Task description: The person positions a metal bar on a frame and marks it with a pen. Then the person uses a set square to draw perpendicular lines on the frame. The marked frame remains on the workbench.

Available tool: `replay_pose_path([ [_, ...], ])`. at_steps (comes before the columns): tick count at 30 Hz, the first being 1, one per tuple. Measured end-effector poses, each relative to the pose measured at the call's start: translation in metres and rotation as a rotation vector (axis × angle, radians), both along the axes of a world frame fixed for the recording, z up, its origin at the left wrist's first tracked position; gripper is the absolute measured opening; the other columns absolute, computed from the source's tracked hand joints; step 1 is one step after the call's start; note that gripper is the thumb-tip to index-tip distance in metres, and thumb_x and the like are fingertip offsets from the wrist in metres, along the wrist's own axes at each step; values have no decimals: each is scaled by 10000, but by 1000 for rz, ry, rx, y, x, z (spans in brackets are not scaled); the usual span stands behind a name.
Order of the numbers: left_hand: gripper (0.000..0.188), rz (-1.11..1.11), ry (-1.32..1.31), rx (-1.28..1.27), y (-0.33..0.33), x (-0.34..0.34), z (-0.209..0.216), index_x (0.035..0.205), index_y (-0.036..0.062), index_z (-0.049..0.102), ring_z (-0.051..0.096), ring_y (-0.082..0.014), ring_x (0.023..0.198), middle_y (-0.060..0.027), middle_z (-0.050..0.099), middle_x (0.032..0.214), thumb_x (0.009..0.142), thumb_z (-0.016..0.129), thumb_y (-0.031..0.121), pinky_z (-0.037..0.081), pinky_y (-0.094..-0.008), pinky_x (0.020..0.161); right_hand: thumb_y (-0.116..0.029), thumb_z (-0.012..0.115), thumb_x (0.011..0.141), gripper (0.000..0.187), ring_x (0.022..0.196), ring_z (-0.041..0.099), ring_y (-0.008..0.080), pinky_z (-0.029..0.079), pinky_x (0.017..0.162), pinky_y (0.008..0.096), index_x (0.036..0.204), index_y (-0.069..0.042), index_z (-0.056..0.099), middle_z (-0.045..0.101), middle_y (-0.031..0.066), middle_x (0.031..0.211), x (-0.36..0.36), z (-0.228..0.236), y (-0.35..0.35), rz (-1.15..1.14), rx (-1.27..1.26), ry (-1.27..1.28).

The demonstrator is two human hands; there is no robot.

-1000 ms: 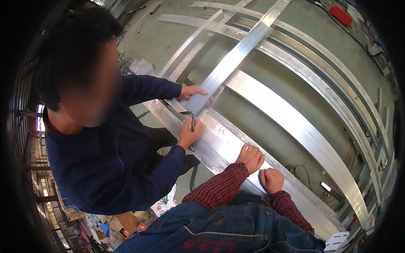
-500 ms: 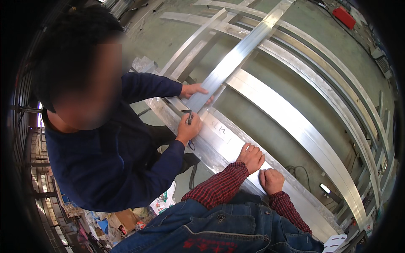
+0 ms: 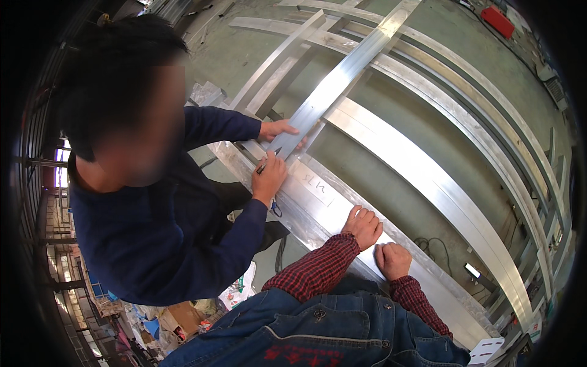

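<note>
My left hand (image 3: pixel 364 228) rests on a wide silver metal profile (image 3: pixel 315 188) that runs diagonally before me. Its fingers are curled in, and nothing shows in them. Close beside it, my right hand (image 3: pixel 393 261) lies as a loose fist on the same profile. Dark handwritten marks are on the profile's pale face, beyond my left hand. To the left a co-worker's hand (image 3: pixel 269 177) holds a dark pen (image 3: pixel 262 166). The co-worker's other hand (image 3: pixel 278 129) grips a long metal bar (image 3: pixel 324 98) that crosses the frame.
A broad, bright metal strip (image 3: pixel 422 177) and several more rails stretch beyond the profile. A black cable (image 3: pixel 437 241) lies on the floor. A red box (image 3: pixel 497 22) stands far right. Cardboard and scraps (image 3: pixel 183 318) are heaped at lower left.
The co-worker's pen hand has shifted slightly left, and the pen has turned so its tip points up toward the bar. The co-worker's head has moved a little right. My hands stay put.
</note>
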State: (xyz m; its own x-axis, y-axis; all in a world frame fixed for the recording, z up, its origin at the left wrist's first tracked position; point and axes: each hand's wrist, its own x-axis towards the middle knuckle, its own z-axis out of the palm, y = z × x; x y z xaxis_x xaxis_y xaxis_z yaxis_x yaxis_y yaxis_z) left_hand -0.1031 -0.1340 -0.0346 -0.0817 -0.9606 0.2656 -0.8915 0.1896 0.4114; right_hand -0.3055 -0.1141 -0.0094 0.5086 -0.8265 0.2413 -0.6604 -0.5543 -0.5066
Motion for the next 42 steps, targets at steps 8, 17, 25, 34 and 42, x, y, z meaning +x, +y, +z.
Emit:
replay_pose_path([
  [8, 201, -4, -3, 11, 0, 0, 1, 913, 99, 778, 693, -276, 1074, -78, 723, 980, 1023, 722, 257, 430, -536, 1216, -223, 879, 940, 336, 658, 658, 292, 536, 613, 460, 781, -128, 599, 599, 60, 724, 0, -1, 0, 3, -15, 2],
  [17, 207, -9, 9, 10, 0, 0, -3, 932, 87, 785, 688, -283, 1097, -85, 729, 997, 1031, 714, 255, 420, -538, 1222, -209, 878, 941, 341, 654, 657, 297, 533, 612, 461, 770, -124, 596, 597, 61, 713, 0, 1, -1, 11, -7, -9],
  [25, 164, -1, 4, 49, 1, 0, -1, 949, 98, 779, 697, -278, 1112, -74, 748, 1040, 1017, 726, 237, 423, -558, 1219, -204, 868, 946, 335, 651, 657, 303, 532, 606, 466, 769, -120, 597, 600, 63, 711, 0, -1, 0, 2, -3, -8],
  [34, 200, 2, 15, -9, 0, -1, 0, 922, 91, 776, 681, -279, 1075, -77, 715, 969, 1029, 718, 250, 423, -527, 1211, -181, 840, 973, 344, 644, 642, 329, 513, 597, 483, 756, -101, 587, 594, 94, 710, 2, 1, 0, -2, 9, -38],
  [42, 210, 5, 16, -3, 1, -1, 1, 923, 93, 777, 684, -277, 1076, -79, 717, 971, 1033, 711, 259, 423, -528, 1213, -187, 841, 972, 349, 637, 638, 328, 508, 588, 483, 755, -103, 580, 587, 93, 703, 2, 1, 0, -10, 1, -28],
])
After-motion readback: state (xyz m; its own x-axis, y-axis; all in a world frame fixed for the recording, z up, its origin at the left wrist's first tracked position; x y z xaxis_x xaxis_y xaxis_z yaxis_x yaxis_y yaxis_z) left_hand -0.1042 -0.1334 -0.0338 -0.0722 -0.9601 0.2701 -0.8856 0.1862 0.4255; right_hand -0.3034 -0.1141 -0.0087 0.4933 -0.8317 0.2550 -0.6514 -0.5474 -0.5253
